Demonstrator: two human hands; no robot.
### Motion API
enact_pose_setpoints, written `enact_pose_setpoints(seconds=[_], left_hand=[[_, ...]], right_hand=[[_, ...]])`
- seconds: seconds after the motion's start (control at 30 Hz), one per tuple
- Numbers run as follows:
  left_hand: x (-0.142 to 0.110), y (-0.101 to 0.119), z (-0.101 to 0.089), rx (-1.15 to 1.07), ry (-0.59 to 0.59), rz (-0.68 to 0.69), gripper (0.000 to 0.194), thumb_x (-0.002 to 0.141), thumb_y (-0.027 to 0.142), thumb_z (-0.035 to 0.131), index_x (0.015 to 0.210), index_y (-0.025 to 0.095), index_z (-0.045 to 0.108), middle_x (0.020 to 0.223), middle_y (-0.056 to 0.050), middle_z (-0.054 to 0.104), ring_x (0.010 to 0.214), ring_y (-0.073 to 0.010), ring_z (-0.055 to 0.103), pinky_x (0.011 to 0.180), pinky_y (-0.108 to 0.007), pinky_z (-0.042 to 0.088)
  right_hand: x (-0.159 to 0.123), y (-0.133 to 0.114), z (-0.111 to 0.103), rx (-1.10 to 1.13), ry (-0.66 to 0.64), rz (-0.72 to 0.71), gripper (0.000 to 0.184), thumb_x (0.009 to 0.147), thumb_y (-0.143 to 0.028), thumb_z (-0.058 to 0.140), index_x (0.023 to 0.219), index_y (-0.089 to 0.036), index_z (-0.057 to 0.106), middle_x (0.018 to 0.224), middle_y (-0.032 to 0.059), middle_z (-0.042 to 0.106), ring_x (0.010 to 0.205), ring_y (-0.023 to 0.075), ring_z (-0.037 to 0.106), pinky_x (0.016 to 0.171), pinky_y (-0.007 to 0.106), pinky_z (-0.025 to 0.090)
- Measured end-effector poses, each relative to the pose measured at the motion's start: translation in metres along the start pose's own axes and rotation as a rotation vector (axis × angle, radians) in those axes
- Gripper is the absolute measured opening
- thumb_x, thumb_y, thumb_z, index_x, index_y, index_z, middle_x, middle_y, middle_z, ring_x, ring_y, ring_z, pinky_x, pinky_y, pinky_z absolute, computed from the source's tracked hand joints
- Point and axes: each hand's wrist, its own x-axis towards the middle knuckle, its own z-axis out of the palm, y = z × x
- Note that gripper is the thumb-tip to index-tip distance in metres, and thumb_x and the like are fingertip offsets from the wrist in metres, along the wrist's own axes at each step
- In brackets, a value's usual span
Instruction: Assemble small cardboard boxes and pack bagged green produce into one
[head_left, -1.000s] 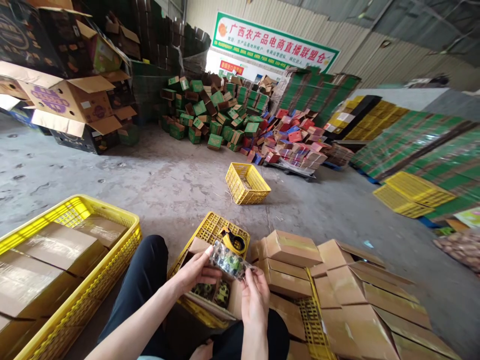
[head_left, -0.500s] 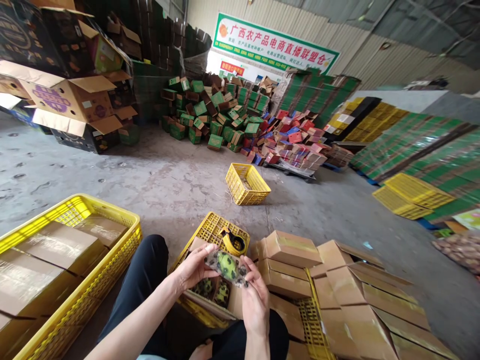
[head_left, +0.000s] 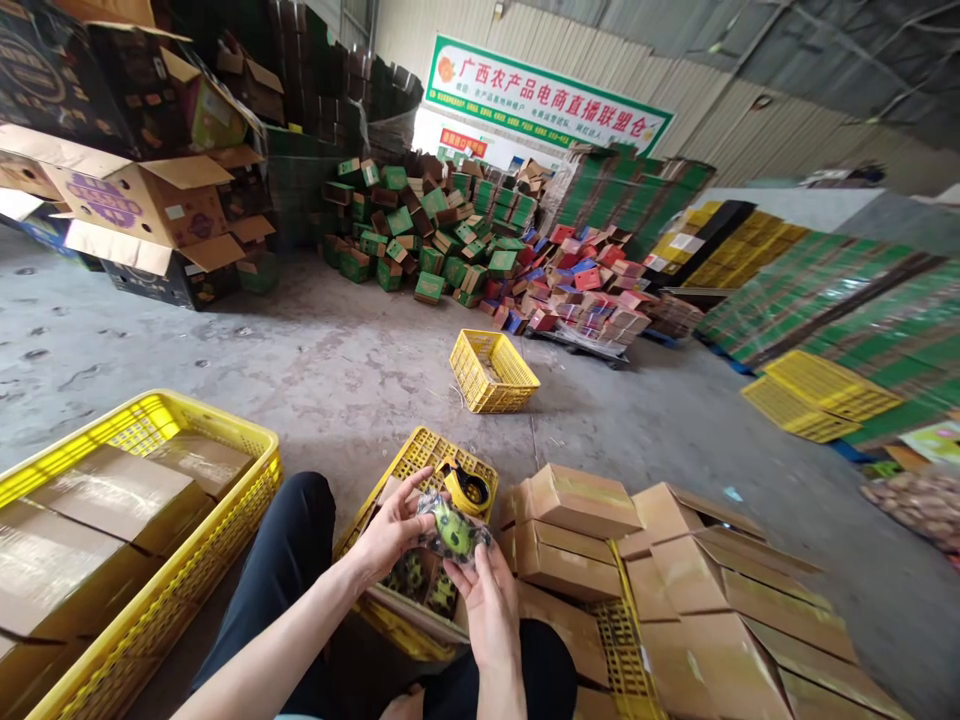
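Both hands hold a small clear plastic packet with a green item inside (head_left: 454,530). My left hand (head_left: 394,525) grips its left edge with fingers curled. My right hand (head_left: 484,590) cups it from below and the right. The packet hovers over an open cardboard box (head_left: 420,590) that holds more green and black packets. That box rests on an upturned yellow crate (head_left: 424,460), where a yellow tape dispenser (head_left: 466,487) also lies. My dark trouser legs (head_left: 289,560) frame the box.
A yellow crate with taped cartons (head_left: 142,500) stands at the left. Several brown cartons (head_left: 675,580) lie stacked at the right. A small yellow basket (head_left: 493,370) sits on the concrete floor ahead. Piles of green and red boxes (head_left: 487,250) fill the back.
The packet has been drawn in and lowered slightly toward the open box. My right hand has shifted under it, and the green item now faces up.
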Motion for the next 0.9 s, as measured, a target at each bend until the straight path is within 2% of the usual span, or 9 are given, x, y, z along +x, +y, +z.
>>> enact_pose_setpoints(seconds=[0.1,0.2,0.33,0.43,0.53,0.7,0.8,0.9], left_hand=[[0.000,-0.001,0.000,0.016,-0.044,0.011,0.102,0.070,0.027,0.095,0.158,0.027,0.044,0.138,-0.016,0.067,0.112,-0.0286,0.070,0.090,-0.034,0.055],[0.000,-0.003,-0.005,0.066,-0.085,-0.006,0.097,0.071,0.028,0.095,0.156,0.026,0.048,0.142,-0.016,0.064,0.124,-0.0309,0.065,0.098,-0.036,0.052],[-0.002,-0.007,-0.011,0.163,-0.074,-0.095,0.087,0.073,0.034,0.094,0.150,0.032,0.054,0.148,-0.012,0.059,0.132,-0.0320,0.059,0.093,-0.036,0.055],[0.000,-0.010,-0.011,0.175,-0.027,-0.098,0.067,0.072,0.039,0.094,0.132,0.026,0.068,0.135,-0.011,0.066,0.119,-0.0280,0.065,0.090,-0.033,0.055],[0.003,-0.010,-0.009,0.173,0.014,-0.099,0.052,0.070,0.044,0.095,0.111,0.019,0.074,0.114,-0.009,0.073,0.097,-0.0215,0.071,0.086,-0.031,0.056],[0.002,-0.006,-0.003,0.156,0.078,-0.065,0.048,0.065,0.047,0.097,0.093,0.015,0.074,0.094,-0.007,0.075,0.079,-0.0179,0.070,0.076,-0.030,0.057],[0.000,-0.005,-0.003,0.141,0.117,-0.045,0.047,0.064,0.047,0.097,0.089,0.014,0.074,0.092,-0.008,0.076,0.079,-0.0179,0.070,0.076,-0.030,0.057],[0.001,-0.005,-0.005,0.122,0.130,-0.033,0.047,0.064,0.046,0.097,0.089,0.014,0.075,0.094,-0.009,0.077,0.080,-0.0180,0.070,0.080,-0.032,0.057]], right_hand=[[0.002,0.000,0.001,0.020,0.072,-0.024,0.057,0.074,-0.051,0.089,0.122,-0.024,0.075,0.124,0.0105,0.078,0.115,0.0322,0.074,0.092,0.046,0.064],[0.002,-0.005,0.002,0.015,0.113,-0.070,0.053,0.073,-0.049,0.090,0.117,-0.023,0.078,0.126,0.0092,0.077,0.120,0.0317,0.071,0.093,0.042,0.064],[0.000,-0.011,0.003,-0.011,0.114,-0.134,0.051,0.073,-0.047,0.090,0.118,-0.025,0.079,0.133,0.0075,0.074,0.129,0.0327,0.066,0.101,0.043,0.061],[-0.001,-0.009,0.003,-0.035,0.110,-0.141,0.048,0.073,-0.048,0.090,0.113,-0.024,0.081,0.129,0.0086,0.076,0.126,0.0335,0.068,0.102,0.044,0.061],[-0.002,-0.005,0.004,-0.048,0.102,-0.160,0.048,0.073,-0.049,0.090,0.113,-0.023,0.081,0.127,0.0102,0.077,0.124,0.0344,0.069,0.101,0.046,0.061],[-0.002,-0.004,-0.001,-0.119,0.065,-0.180,0.052,0.079,-0.049,0.086,0.124,-0.025,0.077,0.140,0.0109,0.070,0.132,0.0344,0.063,0.108,0.048,0.056],[-0.002,-0.006,-0.006,-0.194,0.038,-0.240,0.048,0.083,-0.049,0.082,0.124,-0.024,0.077,0.145,0.0112,0.066,0.139,0.0338,0.057,0.115,0.048,0.049],[-0.004,-0.011,-0.008,-0.270,0.034,-0.306,0.043,0.086,-0.050,0.078,0.117,-0.021,0.080,0.140,0.0131,0.069,0.137,0.0337,0.058,0.117,0.048,0.046]])
